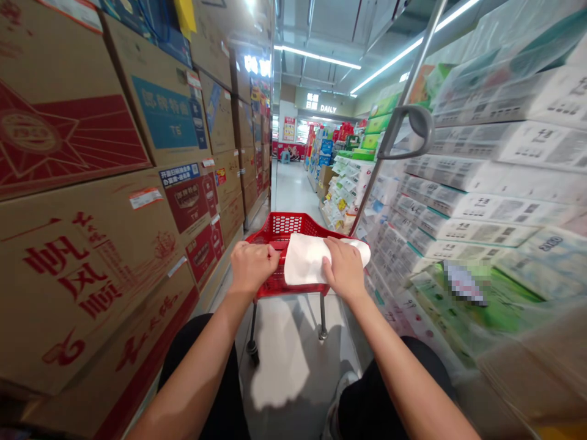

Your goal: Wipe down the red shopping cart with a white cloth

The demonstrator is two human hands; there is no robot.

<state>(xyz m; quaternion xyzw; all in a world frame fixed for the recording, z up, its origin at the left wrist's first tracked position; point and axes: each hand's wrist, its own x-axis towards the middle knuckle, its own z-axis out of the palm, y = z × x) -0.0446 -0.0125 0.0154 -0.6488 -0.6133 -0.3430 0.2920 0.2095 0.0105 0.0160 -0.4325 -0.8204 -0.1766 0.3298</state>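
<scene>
A red plastic shopping cart point(287, 223) with a perforated basket stands right in front of me. My left hand point(254, 264) is closed in a fist round the left part of its handle. Over the handle's right part lies a smooth white cloth-like bundle point(305, 260); whether it is cloth, paper or a bag I cannot tell. My right hand point(343, 266) is curled over this bundle from above, fingers bent round it. The handle under it is hidden.
Stacked cardboard cartons point(82, 275) line the left side closely. On the right rise wrapped white paper packs point(499, 208), blurred, and a slanting metal pole with a grey loop handle point(408, 131). The tiled aisle floor point(293, 186) runs ahead towards stocked shelves point(325, 146).
</scene>
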